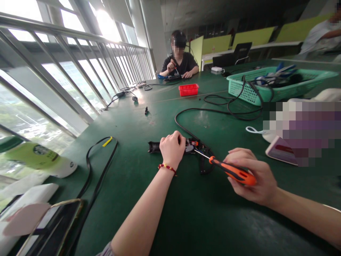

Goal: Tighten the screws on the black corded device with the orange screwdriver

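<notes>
On the green table (160,113) lies a black device (154,147) with its right part opened, showing small parts inside and a black cable running from it. My left hand (173,147), with a red beaded bracelet at the wrist, is closed around the middle of the device. An orange and black screwdriver (237,172) is in my right hand (255,177), gripped by its handle. The metal shaft points left, and its tip is at the exposed inner parts, just right of my left hand; whether it touches a screw is too small to tell.
A red tray (188,90) stands ahead, and a green basket (282,90) with cables sits at the back right. A bottle (39,156), phone (53,227) and black strap (99,192) lie left. Across the table, a person (183,62) works on a similar item.
</notes>
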